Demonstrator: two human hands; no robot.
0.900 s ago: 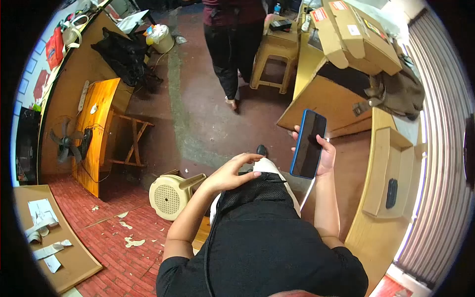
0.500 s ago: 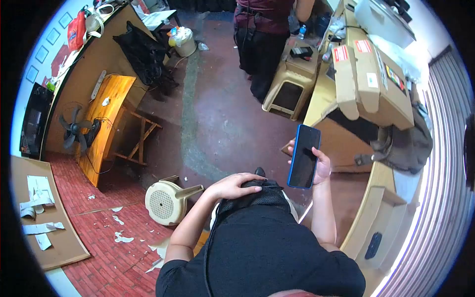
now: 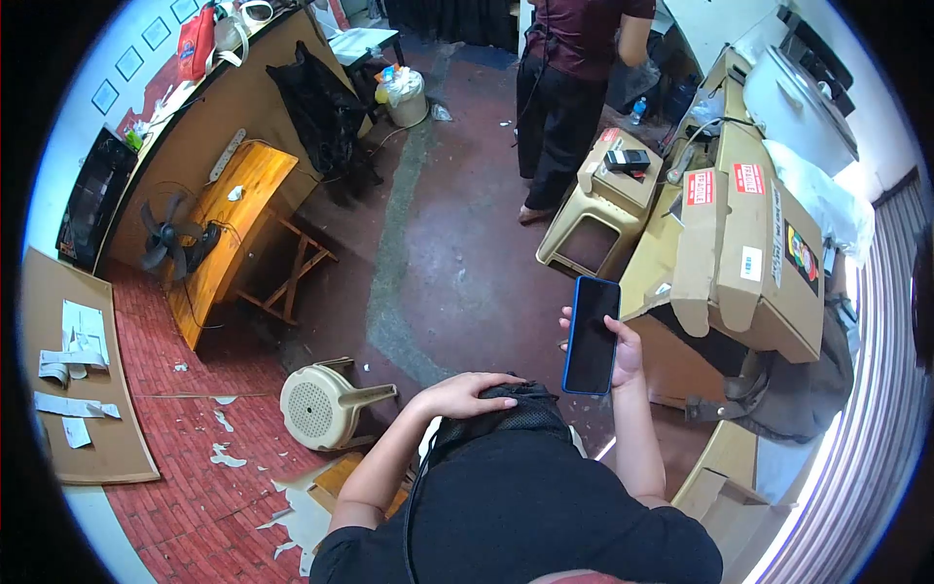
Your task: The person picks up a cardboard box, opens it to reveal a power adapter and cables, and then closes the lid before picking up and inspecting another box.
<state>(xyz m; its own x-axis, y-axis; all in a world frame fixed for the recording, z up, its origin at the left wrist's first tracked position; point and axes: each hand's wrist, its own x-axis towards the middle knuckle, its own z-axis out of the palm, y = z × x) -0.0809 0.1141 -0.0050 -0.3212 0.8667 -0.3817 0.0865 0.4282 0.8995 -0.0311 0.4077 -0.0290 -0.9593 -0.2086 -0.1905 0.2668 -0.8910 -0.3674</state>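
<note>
My right hand (image 3: 626,352) is closed round a blue-edged phone (image 3: 592,336), with the thumb on its right edge and fingertips at its left edge. The phone's dark screen faces up. On the dark mesh fabric (image 3: 520,411) in my lap rests my left hand (image 3: 469,395), lying flat with the thumb apart from the fingers and nothing held in it.
A person (image 3: 567,88) stands ahead near a beige stool (image 3: 593,238). Cardboard boxes (image 3: 725,243) lie on the right table. At left are a wooden table (image 3: 233,224), a fan (image 3: 165,237) and a tipped round stool (image 3: 316,407).
The view has shifted, so the room's furniture appears lower and the person ahead farther right. The phone stays in my right hand, and my left hand remains on the lap.
</note>
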